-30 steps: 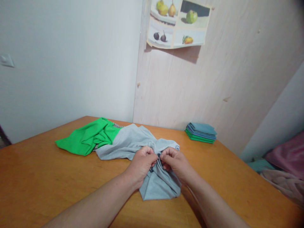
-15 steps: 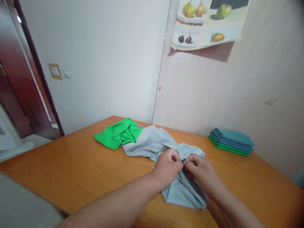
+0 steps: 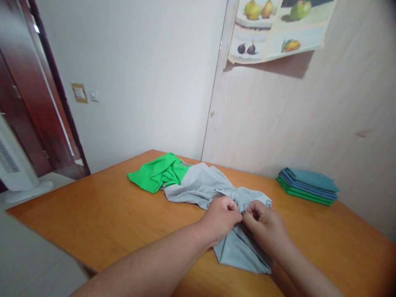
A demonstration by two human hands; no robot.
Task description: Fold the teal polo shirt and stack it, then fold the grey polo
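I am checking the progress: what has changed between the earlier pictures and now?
Only the view turned left, bringing a door into sight. The left hand and right hand still pinch the grey shirt at the same spot. The green shirt and folded stack lie as before.

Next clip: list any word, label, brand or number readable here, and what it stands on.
No text is readable in this frame.
Small patch on the grey garment, just beyond the right hand: too small and blurred to read.
Fruit poster: pictures only, no lettering shows.
Switch plate: no legible marking.
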